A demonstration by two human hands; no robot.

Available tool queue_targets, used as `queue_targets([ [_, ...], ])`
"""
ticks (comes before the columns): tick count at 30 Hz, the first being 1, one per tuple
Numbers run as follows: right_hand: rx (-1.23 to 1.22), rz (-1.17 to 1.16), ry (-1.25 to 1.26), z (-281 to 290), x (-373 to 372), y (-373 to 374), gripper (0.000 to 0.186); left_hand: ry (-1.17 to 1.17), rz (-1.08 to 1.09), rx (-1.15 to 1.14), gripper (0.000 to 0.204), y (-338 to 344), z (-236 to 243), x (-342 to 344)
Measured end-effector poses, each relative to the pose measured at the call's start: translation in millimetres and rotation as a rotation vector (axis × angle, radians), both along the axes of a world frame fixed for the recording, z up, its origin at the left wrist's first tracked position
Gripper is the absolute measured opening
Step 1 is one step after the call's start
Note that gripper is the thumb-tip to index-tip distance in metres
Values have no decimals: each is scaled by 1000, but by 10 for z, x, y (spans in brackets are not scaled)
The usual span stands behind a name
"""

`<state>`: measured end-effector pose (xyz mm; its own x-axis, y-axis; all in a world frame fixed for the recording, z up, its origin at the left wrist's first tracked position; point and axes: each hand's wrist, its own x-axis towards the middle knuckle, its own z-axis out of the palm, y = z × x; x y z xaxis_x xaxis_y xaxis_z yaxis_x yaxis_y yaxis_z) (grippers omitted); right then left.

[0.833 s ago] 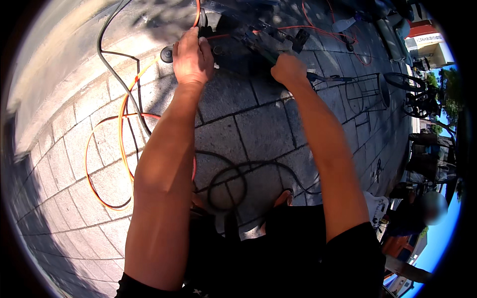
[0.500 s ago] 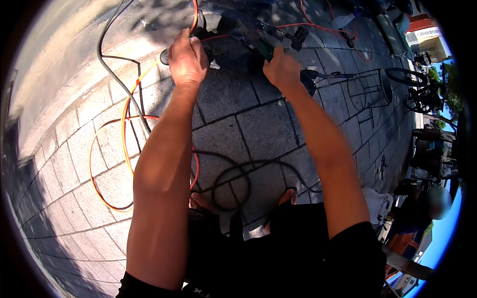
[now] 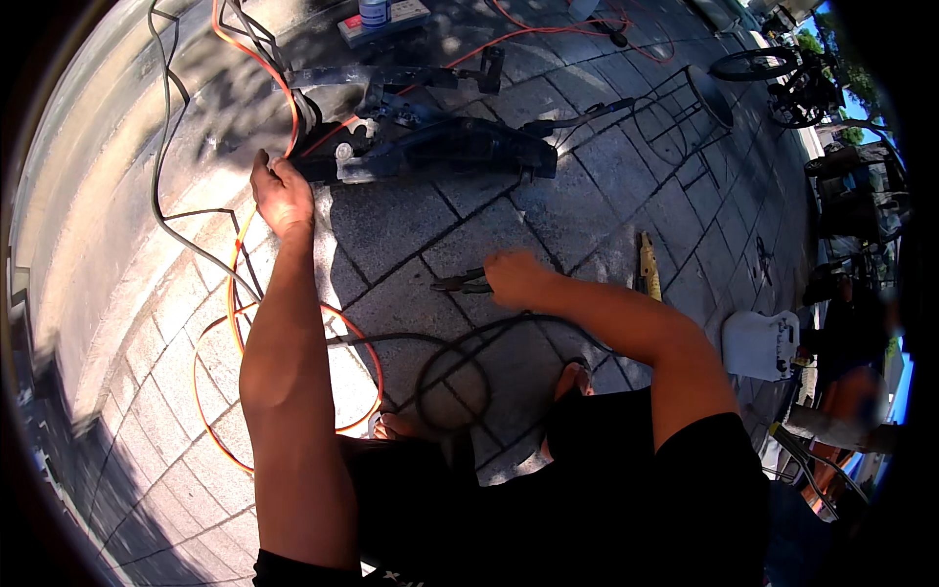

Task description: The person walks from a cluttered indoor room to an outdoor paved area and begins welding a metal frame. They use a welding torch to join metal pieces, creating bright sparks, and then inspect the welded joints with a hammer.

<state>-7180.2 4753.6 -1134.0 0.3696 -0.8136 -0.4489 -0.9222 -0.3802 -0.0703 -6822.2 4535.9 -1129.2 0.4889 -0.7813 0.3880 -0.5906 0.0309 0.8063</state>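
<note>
My left hand (image 3: 284,201) is at the left end of a long dark metal frame piece (image 3: 450,149), its fingers curled against that end and partly hidden. A small round pale knob (image 3: 343,154) sits on the piece just right of the hand. My right hand (image 3: 518,279) is closed round the handles of a dark pliers-like tool (image 3: 462,283), whose jaws point left above the paving. The tool is apart from the frame piece.
Orange cable (image 3: 380,377) and black cable (image 3: 445,428) loop over the paving near my feet. A yellow tool (image 3: 648,264) and a white plastic container (image 3: 758,344) lie to the right. A wire stand (image 3: 675,127) and bicycle (image 3: 782,83) are farther off; a blue-labelled can (image 3: 375,12) stands at the back.
My right hand has come back from the frame piece toward me, with the tool in it. The left hand has shifted left and down to the piece's end. The view has shifted.
</note>
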Motion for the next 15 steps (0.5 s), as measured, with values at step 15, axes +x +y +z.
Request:
queue_targets([
  [15,-349,-447,297,712,-1825,-1911,38,197,-129,-165,48,-189,88,-117],
])
